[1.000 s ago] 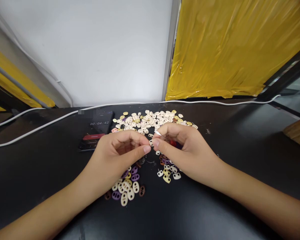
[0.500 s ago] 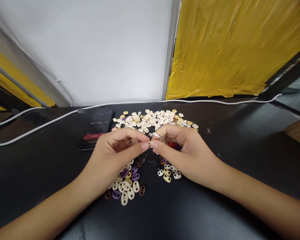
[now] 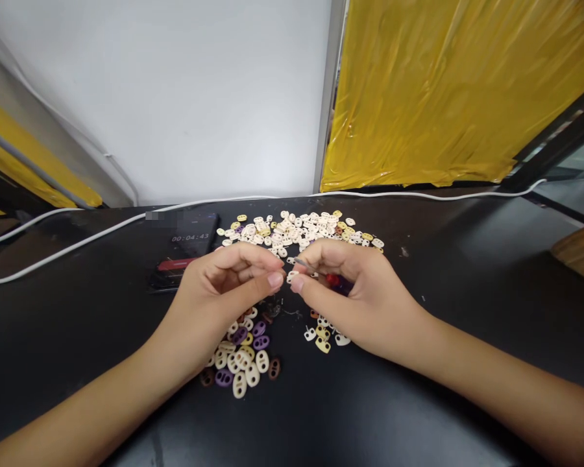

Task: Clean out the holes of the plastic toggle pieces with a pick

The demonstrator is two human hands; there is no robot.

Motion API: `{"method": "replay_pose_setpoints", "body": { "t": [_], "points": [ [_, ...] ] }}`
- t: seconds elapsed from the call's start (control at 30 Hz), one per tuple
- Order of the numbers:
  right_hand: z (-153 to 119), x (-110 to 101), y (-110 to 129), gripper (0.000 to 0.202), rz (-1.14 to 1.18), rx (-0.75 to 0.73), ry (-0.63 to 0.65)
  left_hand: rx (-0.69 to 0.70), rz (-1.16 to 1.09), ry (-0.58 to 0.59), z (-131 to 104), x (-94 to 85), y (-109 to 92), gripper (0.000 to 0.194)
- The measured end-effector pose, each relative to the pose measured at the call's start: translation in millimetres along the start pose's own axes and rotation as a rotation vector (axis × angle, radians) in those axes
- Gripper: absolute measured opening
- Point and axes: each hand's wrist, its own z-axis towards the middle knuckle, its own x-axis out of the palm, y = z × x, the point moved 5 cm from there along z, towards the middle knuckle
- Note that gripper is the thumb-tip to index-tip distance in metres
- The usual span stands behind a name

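Note:
My right hand [image 3: 340, 282] pinches a small cream piece [image 3: 292, 277] between thumb and forefinger, and a thin tool with a red part [image 3: 331, 279] lies inside the same hand. Just left of it, my left hand [image 3: 238, 285] has thumb and forefinger pressed together; whatever they hold is too small to make out. Below my left hand lies a pile of oval two-holed pieces [image 3: 243, 360] in cream, purple, yellow and brown. Small cream and yellow pieces [image 3: 323, 334] with thin stems sit under my right hand. Behind both hands spreads a larger heap of mostly cream pieces [image 3: 316, 225].
A phone [image 3: 194, 235] showing a timer lies at the left of the black table [image 3: 302, 415], with a red and black object [image 3: 170, 269] nearer. A white cable [image 3: 102, 232] crosses the back. A brown object [image 3: 581, 259] stands at the right edge.
My hands have parted slightly, and the small cream piece between them now sits at my right fingertips. The view has shifted a little.

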Motion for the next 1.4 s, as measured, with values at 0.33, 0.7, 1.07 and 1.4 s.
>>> {"method": "replay_pose_setpoints", "body": {
  "t": [0.33, 0.7, 1.07, 1.4],
  "points": [
    [3.0, -1.3, 1.6, 0.01, -0.005, -0.003, 0.016, 0.139, 0.17, -0.034, -7.0, 6.8, -13.4, 0.022],
    [-3.4, -8.6, 5.7, 0.01, -0.053, -0.004, -0.125, 0.179, 0.251, -0.084, -6.9, 6.2, -17.9, 0.019],
    [-0.9, -7.1, 13.9, 0.014, -0.105, -0.12, -0.075, 0.153, 0.233, 0.191, -10.7, 17.2, -5.2, 0.016],
    [-1.7, -7.9, 19.2, 0.02, -0.284, -0.266, -0.027, 0.234, 0.426, 0.216, -12.0, 16.5, -12.1, 0.023]
  ]
}}
